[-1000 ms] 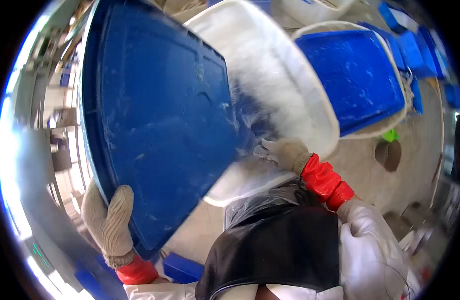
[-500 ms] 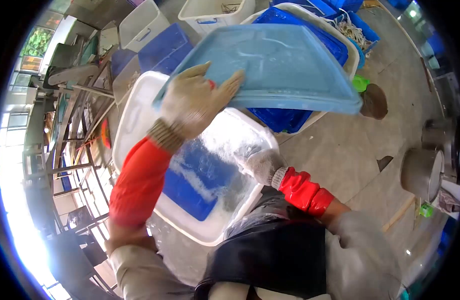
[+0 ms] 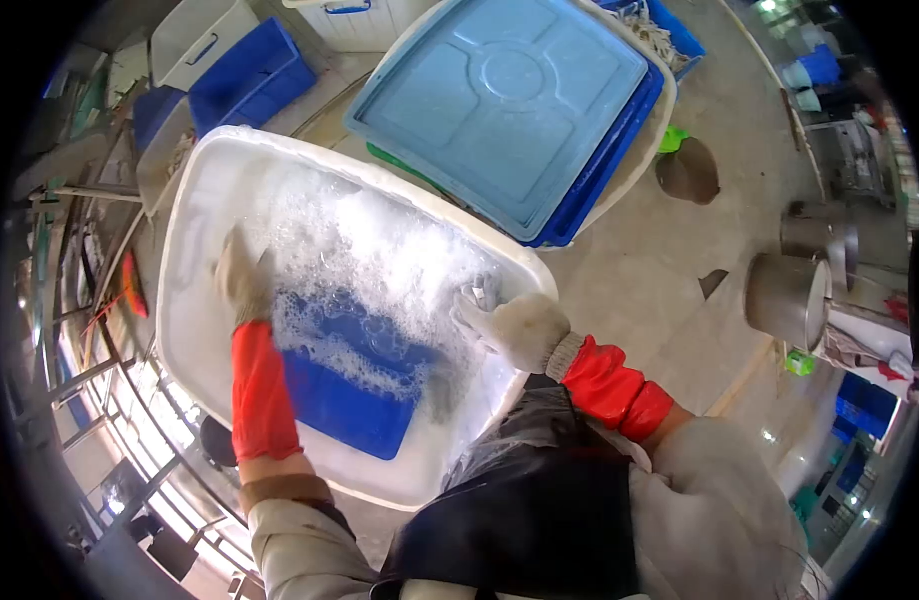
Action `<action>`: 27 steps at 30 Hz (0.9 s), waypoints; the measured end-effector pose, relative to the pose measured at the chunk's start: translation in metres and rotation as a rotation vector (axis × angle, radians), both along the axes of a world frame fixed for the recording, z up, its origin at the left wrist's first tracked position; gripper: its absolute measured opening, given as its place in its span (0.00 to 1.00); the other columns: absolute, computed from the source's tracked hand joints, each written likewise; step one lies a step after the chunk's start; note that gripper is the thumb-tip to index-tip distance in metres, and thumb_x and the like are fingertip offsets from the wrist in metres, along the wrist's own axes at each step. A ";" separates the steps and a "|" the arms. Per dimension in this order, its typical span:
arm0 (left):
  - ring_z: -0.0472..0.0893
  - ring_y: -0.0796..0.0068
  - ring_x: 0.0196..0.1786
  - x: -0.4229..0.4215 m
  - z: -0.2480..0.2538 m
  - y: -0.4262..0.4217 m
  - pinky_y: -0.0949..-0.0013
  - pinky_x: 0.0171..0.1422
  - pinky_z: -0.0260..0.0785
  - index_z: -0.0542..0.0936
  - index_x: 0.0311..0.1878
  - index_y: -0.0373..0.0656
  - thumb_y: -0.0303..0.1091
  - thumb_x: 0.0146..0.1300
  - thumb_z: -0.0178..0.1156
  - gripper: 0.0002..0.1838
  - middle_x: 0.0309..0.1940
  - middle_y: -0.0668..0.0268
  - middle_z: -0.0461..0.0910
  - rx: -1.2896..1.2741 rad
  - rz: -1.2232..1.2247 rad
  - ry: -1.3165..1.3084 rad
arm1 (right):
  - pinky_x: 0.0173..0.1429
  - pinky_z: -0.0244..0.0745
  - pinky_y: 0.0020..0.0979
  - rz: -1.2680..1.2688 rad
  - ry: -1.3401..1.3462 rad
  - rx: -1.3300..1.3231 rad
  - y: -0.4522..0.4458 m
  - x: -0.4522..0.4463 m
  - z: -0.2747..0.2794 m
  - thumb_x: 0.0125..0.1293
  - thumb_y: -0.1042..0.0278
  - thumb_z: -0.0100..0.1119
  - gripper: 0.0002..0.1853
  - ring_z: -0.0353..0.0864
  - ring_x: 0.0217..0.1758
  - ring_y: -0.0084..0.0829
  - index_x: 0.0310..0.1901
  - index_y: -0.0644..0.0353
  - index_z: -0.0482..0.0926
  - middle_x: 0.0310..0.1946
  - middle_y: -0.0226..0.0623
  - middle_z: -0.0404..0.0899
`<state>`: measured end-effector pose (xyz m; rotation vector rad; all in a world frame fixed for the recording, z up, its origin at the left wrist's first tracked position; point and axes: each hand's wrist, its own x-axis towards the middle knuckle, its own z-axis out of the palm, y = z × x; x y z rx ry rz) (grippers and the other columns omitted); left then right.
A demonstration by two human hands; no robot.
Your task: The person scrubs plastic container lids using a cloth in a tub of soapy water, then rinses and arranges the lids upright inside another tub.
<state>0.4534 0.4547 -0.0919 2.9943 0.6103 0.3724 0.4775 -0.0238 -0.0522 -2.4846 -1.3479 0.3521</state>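
Note:
A large white tub (image 3: 195, 215) holds foamy water, with a dark blue lid (image 3: 355, 410) partly under the suds. Above the tub's left side is my left hand (image 3: 242, 280), in a cream glove and red sleeve, its fingers blurred and nothing visible in it. My right hand (image 3: 525, 330), gloved too, is at the tub's right edge, closed on a greyish cloth (image 3: 480, 292) near the foam. A light blue lid (image 3: 510, 110) lies on top of a darker blue one (image 3: 605, 180), over a second white tub (image 3: 655, 130) behind.
Blue and white bins (image 3: 250, 75) stand at the back left. Metal racks (image 3: 120, 380) line the left side. On the floor at the right are a metal pot (image 3: 785, 298), a brown object (image 3: 688, 172) and a green item (image 3: 800, 362).
The light blue lid has gone from my left hand onto the lids over the rear tub. My left hand has moved left and down over the foamy tub. My right hand stays near the tub's edge.

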 end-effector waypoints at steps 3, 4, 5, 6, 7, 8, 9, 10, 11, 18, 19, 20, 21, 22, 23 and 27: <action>0.77 0.49 0.70 -0.074 0.013 0.013 0.45 0.77 0.61 0.70 0.77 0.45 0.54 0.60 0.68 0.44 0.67 0.49 0.79 -0.089 0.308 0.360 | 0.31 0.76 0.46 0.000 0.002 -0.030 -0.002 0.002 0.002 0.69 0.59 0.64 0.38 0.85 0.27 0.43 0.77 0.54 0.61 0.40 0.44 0.87; 0.78 0.47 0.68 -0.097 0.020 0.015 0.45 0.75 0.64 0.69 0.77 0.46 0.56 0.58 0.68 0.45 0.66 0.47 0.79 -0.126 0.405 0.512 | 0.31 0.75 0.46 -0.002 0.013 -0.040 -0.003 0.001 -0.001 0.69 0.59 0.64 0.39 0.84 0.27 0.43 0.78 0.54 0.60 0.39 0.43 0.87; 0.79 0.43 0.66 -0.129 -0.008 0.037 0.48 0.74 0.66 0.70 0.76 0.44 0.54 0.56 0.69 0.46 0.64 0.44 0.80 -0.109 0.476 0.627 | 0.30 0.75 0.46 -0.022 0.105 0.020 -0.008 -0.003 -0.017 0.68 0.58 0.64 0.40 0.84 0.26 0.43 0.79 0.53 0.59 0.35 0.42 0.87; 0.79 0.43 0.66 -0.156 -0.024 0.039 0.48 0.74 0.66 0.70 0.76 0.44 0.54 0.56 0.69 0.46 0.64 0.44 0.80 -0.131 0.479 0.632 | 0.30 0.74 0.45 -0.025 0.153 0.042 -0.008 -0.003 -0.017 0.67 0.58 0.65 0.41 0.83 0.26 0.42 0.80 0.53 0.59 0.34 0.41 0.86; 0.81 0.43 0.62 -0.183 -0.036 0.039 0.48 0.70 0.69 0.72 0.74 0.45 0.55 0.55 0.68 0.44 0.59 0.44 0.82 -0.006 0.322 0.517 | 0.30 0.74 0.45 -0.029 0.201 0.063 -0.009 -0.004 -0.017 0.67 0.58 0.65 0.42 0.83 0.25 0.42 0.80 0.52 0.58 0.32 0.41 0.86; 0.84 0.43 0.58 -0.202 -0.042 0.036 0.48 0.66 0.73 0.75 0.72 0.46 0.56 0.54 0.67 0.43 0.54 0.44 0.85 0.122 0.172 0.402 | 0.30 0.74 0.44 -0.045 0.190 -0.095 -0.005 0.001 -0.001 0.67 0.57 0.65 0.41 0.83 0.25 0.42 0.80 0.51 0.60 0.29 0.41 0.86; 0.84 0.43 0.58 -0.199 -0.035 0.034 0.48 0.66 0.73 0.75 0.72 0.46 0.56 0.54 0.67 0.43 0.54 0.44 0.85 0.115 0.191 0.416 | 0.30 0.74 0.44 -0.056 0.179 -0.245 0.000 0.005 0.013 0.67 0.56 0.64 0.41 0.83 0.25 0.42 0.80 0.50 0.61 0.27 0.41 0.85; 0.85 0.44 0.56 -0.185 -0.030 0.040 0.49 0.64 0.74 0.78 0.69 0.46 0.58 0.53 0.67 0.41 0.50 0.44 0.87 -0.134 0.256 0.547 | 0.30 0.74 0.44 -0.029 0.191 -0.242 0.004 0.008 0.022 0.67 0.56 0.64 0.41 0.83 0.25 0.42 0.80 0.50 0.61 0.27 0.41 0.85; 0.85 0.45 0.55 -0.180 -0.022 0.039 0.50 0.62 0.74 0.81 0.66 0.47 0.59 0.53 0.66 0.39 0.48 0.45 0.87 -0.317 0.311 0.613 | 0.31 0.74 0.44 -0.036 0.202 -0.328 0.007 0.012 0.029 0.67 0.56 0.64 0.39 0.84 0.26 0.43 0.79 0.49 0.64 0.27 0.42 0.85; 0.87 0.59 0.50 -0.234 -0.018 0.031 0.60 0.59 0.76 0.80 0.68 0.39 0.51 0.65 0.65 0.33 0.48 0.56 0.89 -0.887 0.492 0.188 | 0.43 0.80 0.46 -0.008 0.175 -0.205 0.006 0.013 0.030 0.66 0.65 0.66 0.36 0.87 0.42 0.43 0.77 0.50 0.68 0.51 0.41 0.88; 0.85 0.64 0.51 -0.217 0.031 -0.006 0.64 0.61 0.75 0.76 0.71 0.37 0.45 0.69 0.64 0.32 0.50 0.59 0.87 -1.224 0.548 -0.070 | 0.44 0.80 0.47 -0.003 0.178 -0.174 0.001 0.012 0.029 0.66 0.65 0.65 0.36 0.87 0.42 0.43 0.76 0.50 0.68 0.53 0.42 0.87; 0.84 0.68 0.52 -0.204 0.062 -0.035 0.67 0.63 0.74 0.73 0.74 0.35 0.39 0.73 0.62 0.30 0.52 0.63 0.86 -1.536 0.589 -0.362 | 0.40 0.78 0.48 0.015 0.153 -0.192 0.003 0.014 0.027 0.67 0.61 0.63 0.34 0.86 0.38 0.47 0.76 0.49 0.70 0.43 0.45 0.87; 0.81 0.73 0.52 -0.208 0.037 -0.057 0.71 0.65 0.72 0.70 0.76 0.36 0.33 0.75 0.61 0.29 0.54 0.66 0.83 -1.375 0.567 -0.590 | 0.37 0.75 0.50 0.031 0.118 -0.199 0.005 0.018 0.022 0.68 0.56 0.60 0.33 0.84 0.33 0.50 0.75 0.48 0.71 0.33 0.47 0.86; 0.80 0.73 0.52 -0.191 0.044 -0.110 0.68 0.65 0.73 0.72 0.73 0.35 0.35 0.73 0.63 0.29 0.56 0.64 0.82 -1.064 0.596 -0.814 | 0.37 0.75 0.50 0.059 0.119 -0.177 0.007 0.019 0.015 0.68 0.56 0.60 0.33 0.84 0.33 0.50 0.75 0.48 0.71 0.33 0.47 0.86; 0.81 0.71 0.53 -0.196 0.042 -0.141 0.66 0.65 0.73 0.73 0.72 0.34 0.35 0.71 0.65 0.29 0.54 0.62 0.83 -0.907 0.649 -0.651 | 0.38 0.76 0.48 0.073 0.173 -0.132 0.009 0.019 0.007 0.69 0.57 0.60 0.33 0.85 0.34 0.48 0.75 0.52 0.70 0.34 0.48 0.86; 0.86 0.52 0.56 -0.239 0.038 -0.247 0.54 0.60 0.77 0.64 0.80 0.45 0.42 0.72 0.61 0.36 0.57 0.47 0.85 -0.875 0.830 -0.353 | 0.42 0.80 0.40 0.305 0.305 0.068 0.053 -0.002 0.003 0.72 0.65 0.59 0.28 0.86 0.37 0.38 0.72 0.62 0.72 0.35 0.47 0.85</action>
